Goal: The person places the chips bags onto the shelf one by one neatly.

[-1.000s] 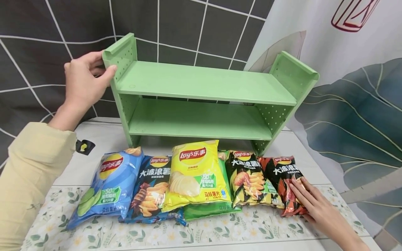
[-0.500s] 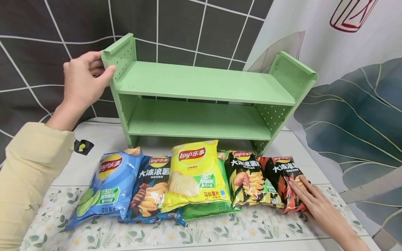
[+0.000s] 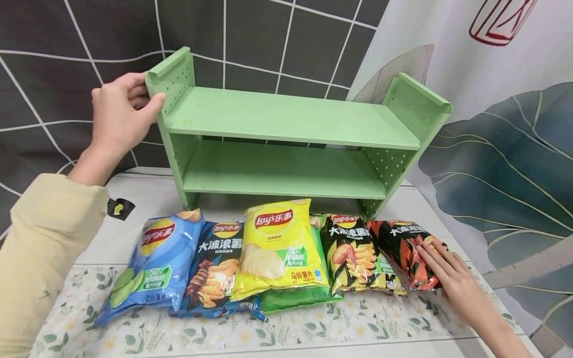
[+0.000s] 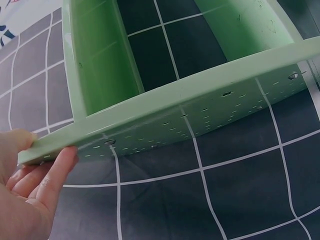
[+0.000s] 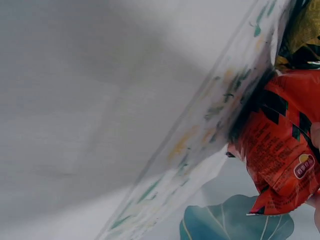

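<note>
My left hand (image 3: 120,117) holds the upper left side panel of a green two-tier shelf (image 3: 291,117). In the left wrist view, thumb and fingers lie on opposite sides of the panel's edge (image 4: 125,115). At the right end of a row of chip bags, my right hand (image 3: 457,283) grips a black-and-red bag of chips (image 3: 405,251), straight fingers across its front; the thumb is hidden in the head view. That bag leans, its lower end raised off the floral cloth. The right wrist view shows its red printed back (image 5: 275,150), with bits of the hand at the frame's right edge.
Left of it lie a black-and-yellow chip bag (image 3: 353,258), a yellow one (image 3: 279,248) over a green one (image 3: 300,301), a dark blue one (image 3: 215,273) and a light blue one (image 3: 154,263). Beneath is a floral cloth strip (image 3: 286,330). A dark grid curtain (image 3: 255,44) hangs behind.
My right hand has taken hold of the black-and-red chip bag and tilted it, its lower end moving up and to the right. The left hand and the shelf stay where they were.
</note>
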{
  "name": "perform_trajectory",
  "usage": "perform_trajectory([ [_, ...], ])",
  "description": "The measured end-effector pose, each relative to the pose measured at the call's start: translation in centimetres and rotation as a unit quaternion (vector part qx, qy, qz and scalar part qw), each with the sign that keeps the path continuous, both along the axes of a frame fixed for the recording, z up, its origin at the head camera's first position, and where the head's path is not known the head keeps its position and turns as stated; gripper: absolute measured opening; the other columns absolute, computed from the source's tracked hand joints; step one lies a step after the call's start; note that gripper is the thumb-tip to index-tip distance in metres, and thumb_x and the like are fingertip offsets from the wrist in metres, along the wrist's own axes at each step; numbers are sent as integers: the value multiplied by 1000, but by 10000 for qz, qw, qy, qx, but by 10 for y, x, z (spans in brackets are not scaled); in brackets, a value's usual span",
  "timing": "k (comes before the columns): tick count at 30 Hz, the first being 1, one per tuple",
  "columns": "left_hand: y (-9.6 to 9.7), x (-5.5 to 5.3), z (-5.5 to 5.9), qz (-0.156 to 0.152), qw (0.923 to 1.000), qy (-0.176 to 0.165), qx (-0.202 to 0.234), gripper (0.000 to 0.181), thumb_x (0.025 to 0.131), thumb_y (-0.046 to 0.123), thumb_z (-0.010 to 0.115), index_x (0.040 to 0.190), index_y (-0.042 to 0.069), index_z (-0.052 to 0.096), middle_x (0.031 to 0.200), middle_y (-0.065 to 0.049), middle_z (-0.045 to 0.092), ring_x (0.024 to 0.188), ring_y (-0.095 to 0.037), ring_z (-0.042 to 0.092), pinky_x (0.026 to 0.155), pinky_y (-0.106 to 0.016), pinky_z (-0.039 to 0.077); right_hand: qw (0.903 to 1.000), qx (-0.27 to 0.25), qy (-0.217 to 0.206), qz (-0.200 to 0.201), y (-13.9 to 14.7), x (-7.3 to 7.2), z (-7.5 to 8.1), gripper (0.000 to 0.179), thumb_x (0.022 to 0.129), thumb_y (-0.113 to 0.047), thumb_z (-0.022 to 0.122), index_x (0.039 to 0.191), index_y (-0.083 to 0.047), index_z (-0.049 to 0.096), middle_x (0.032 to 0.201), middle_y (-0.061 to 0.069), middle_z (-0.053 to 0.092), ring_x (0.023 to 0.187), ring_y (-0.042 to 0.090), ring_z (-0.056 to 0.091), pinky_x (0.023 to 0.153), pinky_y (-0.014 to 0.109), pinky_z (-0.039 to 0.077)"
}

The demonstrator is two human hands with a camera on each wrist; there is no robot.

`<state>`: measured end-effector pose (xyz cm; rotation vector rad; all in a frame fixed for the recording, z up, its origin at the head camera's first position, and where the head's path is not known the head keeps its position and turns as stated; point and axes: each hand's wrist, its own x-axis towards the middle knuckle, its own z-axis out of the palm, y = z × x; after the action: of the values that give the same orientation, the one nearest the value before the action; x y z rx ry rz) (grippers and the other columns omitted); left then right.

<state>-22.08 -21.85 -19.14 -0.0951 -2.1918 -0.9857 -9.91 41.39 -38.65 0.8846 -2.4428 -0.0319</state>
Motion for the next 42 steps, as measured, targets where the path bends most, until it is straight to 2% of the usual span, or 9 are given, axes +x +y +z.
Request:
perform_trajectory([
  [5, 1, -2, 2, 6, 10000, 4, 6, 41, 89, 26, 65, 126, 9, 63, 121, -17, 65, 83, 24, 56, 80, -8, 48, 9990, 67, 337, -283, -4, -2, 10, 63, 104, -38, 5, 145, -8, 42, 154, 8, 37, 148, 20, 21, 120, 26, 2],
  [7, 1, -2, 3, 16, 10000, 19, 18, 41, 89, 27, 65, 125, 9, 63, 121, -17, 65, 82, 25, 55, 80, -7, 48, 9981, 126, 403, -440, -6, -1, 14, 61, 104, -37, 5, 146, -10, 42, 153, 7, 39, 148, 20, 22, 121, 29, 3],
  [9, 1, -2, 4, 30, 10000, 38, 36, 40, 89, 27, 65, 125, 9, 64, 120, -17, 65, 79, 27, 53, 80, -6, 48, 9976, 126, 380, -558, -7, 0, 17, 43, 106, -15, 25, 146, -11, 41, 153, 8, 39, 148, 22, 23, 121, 35, 6],
  [11, 2, -2, 4, 36, 10000, 40, 43, 40, 89, 27, 65, 125, 9, 64, 120, -17, 65, 76, 30, 51, 80, -6, 47, 9971, 78, 412, -634, -8, 2, 21, 56, 94, 6, 46, 146, -12, 41, 152, 9, 40, 148, 22, 24, 121, 38, 7],
  [14, 2, -2, 4, 44, 10000, 28, 25, 41, 89, 28, 64, 125, 10, 63, 121, -17, 65, 75, 30, 50, 79, -6, 47, 9965, -16, 457, -699, -10, 5, 28, 103, 53, 20, 67, 147, -12, 40, 153, 8, 39, 148, 22, 23, 121, 38, 7],
  [16, 2, -2, 3, 59, 10000, 15, 4, 41, 89, 28, 64, 126, 10, 63, 121, -16, 65, 77, 28, 52, 79, -6, 47, 9962, -30, 547, -684, -11, 7, 34, 103, 52, 21, 65, 147, -12, 41, 153, 8, 39, 148, 22, 23, 121, 36, 6],
  [30, 3, 1, -6, -43, 10000, 76, 34, 40, 89, 25, 64, 125, 8, 64, 118, -18, 66, 69, 34, 44, 77, -2, 45, 9957, -391, 741, -401, -35, 31, 56, 88, 57, 10, 55, 143, -6, 46, 153, 7, 37, 148, 20, 23, 122, 36, 8],
  [37, 3, 1, -5, -16, 9998, 182, 23, 39, 88, 24, 65, 124, 9, 65, 117, -18, 66, 70, 35, 43, 77, -2, 44, 9934, -487, 984, -345, -52, 35, 72, 51, 98, -19, 24, 141, -5, 47, 153, 7, 38, 147, 18, 24, 121, 35, 11],
  [42, 2, 0, -2, 28, 9998, 220, -7, 39, 88, 24, 65, 124, 10, 65, 117, -17, 66, 72, 35, 45, 78, -2, 45, 9885, -692, 1343, -110, -72, 34, 87, 51, 103, -28, 24, 137, -3, 52, 146, 12, 46, 144, 20, 31, 120, 34, 16],
])
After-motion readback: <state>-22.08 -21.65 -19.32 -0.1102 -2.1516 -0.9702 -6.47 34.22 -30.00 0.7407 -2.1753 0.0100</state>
